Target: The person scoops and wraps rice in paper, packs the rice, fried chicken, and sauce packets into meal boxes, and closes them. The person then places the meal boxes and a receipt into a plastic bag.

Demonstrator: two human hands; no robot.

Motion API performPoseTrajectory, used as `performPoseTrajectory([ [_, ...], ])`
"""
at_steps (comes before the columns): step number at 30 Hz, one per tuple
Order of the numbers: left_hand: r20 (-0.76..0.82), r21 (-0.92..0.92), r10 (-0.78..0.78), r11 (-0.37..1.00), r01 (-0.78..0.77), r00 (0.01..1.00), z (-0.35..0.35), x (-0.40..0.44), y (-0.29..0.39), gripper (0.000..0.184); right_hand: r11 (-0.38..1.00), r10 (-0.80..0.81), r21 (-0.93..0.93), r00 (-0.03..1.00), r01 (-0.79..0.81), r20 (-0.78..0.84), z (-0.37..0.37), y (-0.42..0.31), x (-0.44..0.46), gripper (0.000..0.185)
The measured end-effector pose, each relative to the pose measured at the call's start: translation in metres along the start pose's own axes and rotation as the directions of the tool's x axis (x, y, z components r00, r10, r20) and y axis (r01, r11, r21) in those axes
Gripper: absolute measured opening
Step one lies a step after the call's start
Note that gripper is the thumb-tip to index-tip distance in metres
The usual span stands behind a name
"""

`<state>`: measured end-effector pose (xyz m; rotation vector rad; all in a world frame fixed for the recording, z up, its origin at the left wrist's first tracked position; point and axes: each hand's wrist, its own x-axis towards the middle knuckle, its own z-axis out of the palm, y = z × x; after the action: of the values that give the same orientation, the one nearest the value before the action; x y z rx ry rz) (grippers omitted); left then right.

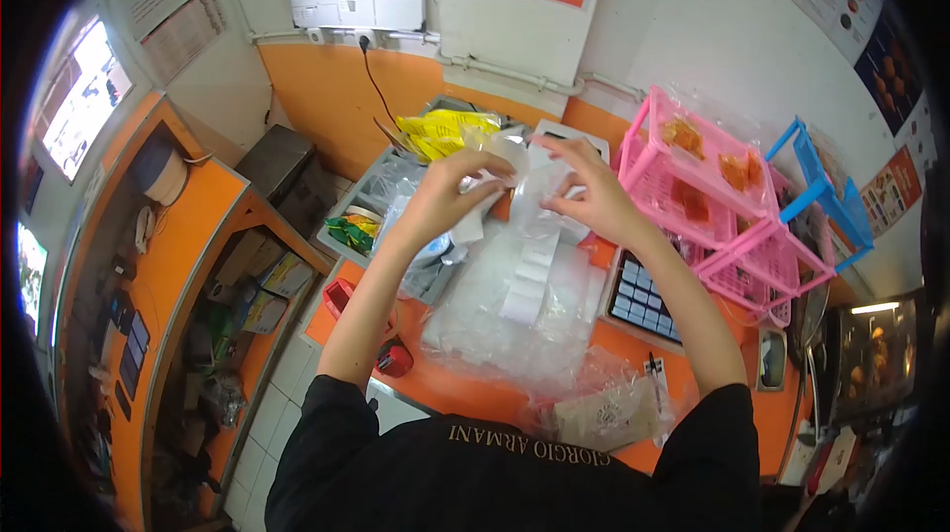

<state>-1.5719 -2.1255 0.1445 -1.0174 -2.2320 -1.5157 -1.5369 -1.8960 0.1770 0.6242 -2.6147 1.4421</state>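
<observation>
My left hand (450,193) is at the left side of a clear plastic bag (536,197), its fingers curled round the plastic and some white paper. At the bag's other side, my right hand (594,186) has its thumb and fingers apart, close to the plastic; whether it touches is unclear. A strip of white labels (529,280) hangs down below the hands over a pile of clear plastic bags (485,309) on the orange counter (435,388).
A grey bin (361,186) with yellow packets (445,133) stands behind left. Pink baskets (683,176) and a blue basket (826,191) are at the right, near a tablet (643,296). A red tape dispenser (394,358) lies front left.
</observation>
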Motion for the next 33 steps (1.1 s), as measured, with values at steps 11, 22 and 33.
performPoseTrajectory([
  [11, 0.539, -0.393, 0.312, 0.915, -0.094, 0.783, 0.121, -0.085, 0.098, 0.042, 0.879, 0.066, 0.447, 0.884, 0.168, -0.462, -0.129, 0.109, -0.102, 0.017],
  [22, 0.611, -0.365, 0.337, 0.923, -0.123, 0.716, 0.148, -0.115, 0.089, 0.025, 0.769, -0.289, 0.609, 0.745, -0.193, 0.601, -0.044, 0.017, -0.250, 0.029],
  [33, 0.268, -0.378, 0.471, 0.854, -0.358, 0.841, 0.126, -0.126, 0.124, 0.027, 0.609, 0.737, -0.776, 0.479, -0.167, 0.476, 0.050, 0.096, -0.230, 0.031],
])
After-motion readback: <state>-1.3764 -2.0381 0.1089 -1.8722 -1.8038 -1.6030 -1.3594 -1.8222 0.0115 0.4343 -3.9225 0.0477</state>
